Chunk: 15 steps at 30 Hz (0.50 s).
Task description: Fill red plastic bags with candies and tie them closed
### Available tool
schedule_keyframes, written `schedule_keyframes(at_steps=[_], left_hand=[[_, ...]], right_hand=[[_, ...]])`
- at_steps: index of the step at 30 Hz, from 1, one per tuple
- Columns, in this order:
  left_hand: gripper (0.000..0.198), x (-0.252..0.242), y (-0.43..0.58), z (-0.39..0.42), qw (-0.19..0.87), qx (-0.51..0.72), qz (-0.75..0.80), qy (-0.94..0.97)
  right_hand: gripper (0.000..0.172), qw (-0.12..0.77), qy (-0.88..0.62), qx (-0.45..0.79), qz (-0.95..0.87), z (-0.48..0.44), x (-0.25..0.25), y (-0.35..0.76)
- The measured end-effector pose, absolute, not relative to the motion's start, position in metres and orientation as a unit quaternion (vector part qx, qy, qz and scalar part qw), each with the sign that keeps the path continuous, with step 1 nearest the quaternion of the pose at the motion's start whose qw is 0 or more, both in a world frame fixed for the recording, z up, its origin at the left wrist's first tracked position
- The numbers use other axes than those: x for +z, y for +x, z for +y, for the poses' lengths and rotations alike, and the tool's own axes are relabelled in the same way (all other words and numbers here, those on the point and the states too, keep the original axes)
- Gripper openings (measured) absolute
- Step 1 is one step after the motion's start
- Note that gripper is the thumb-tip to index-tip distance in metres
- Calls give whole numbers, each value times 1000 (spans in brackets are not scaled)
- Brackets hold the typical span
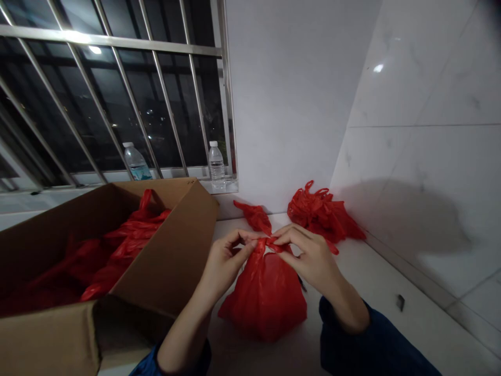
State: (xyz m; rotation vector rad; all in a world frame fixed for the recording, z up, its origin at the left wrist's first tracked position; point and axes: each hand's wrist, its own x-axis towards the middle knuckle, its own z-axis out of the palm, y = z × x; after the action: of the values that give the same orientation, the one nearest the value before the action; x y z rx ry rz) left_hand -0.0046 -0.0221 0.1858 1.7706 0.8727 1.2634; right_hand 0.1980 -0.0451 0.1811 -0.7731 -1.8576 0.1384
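Note:
A full red plastic bag (pixel 266 303) sits on the white surface in front of me, its top gathered and twisted. My left hand (pixel 230 256) pinches the gathered top from the left, thumb against fingers. From the right, my right hand (pixel 307 253) grips the same twisted plastic between thumb and fingertips. Both hands meet just above the bulging body of the bag. What the bag contains is hidden by the red film.
An open cardboard box (pixel 168 250) with red bags (pixel 129 240) inside stands on the left. Behind my hands lie a small red bag (pixel 254 215) and a crumpled red bag pile (pixel 321 211). Two plastic bottles, one clear bottle (pixel 216 164) among them, stand by the barred window.

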Motion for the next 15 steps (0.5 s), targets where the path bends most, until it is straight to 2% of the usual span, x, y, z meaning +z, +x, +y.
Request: schedule_keyframes(at_steps=[4, 8, 15], left_hand=[[18, 186, -16, -19, 280, 529, 396, 696], [22, 186, -34, -11, 188, 535, 449, 691], [20, 191, -46, -3, 90, 491, 517, 695]], right_hand=[[11, 517, -322, 91, -788, -59, 193, 222], [13, 445, -377, 133, -802, -74, 200, 250], [22, 389, -429, 218, -785, -84, 204, 280]])
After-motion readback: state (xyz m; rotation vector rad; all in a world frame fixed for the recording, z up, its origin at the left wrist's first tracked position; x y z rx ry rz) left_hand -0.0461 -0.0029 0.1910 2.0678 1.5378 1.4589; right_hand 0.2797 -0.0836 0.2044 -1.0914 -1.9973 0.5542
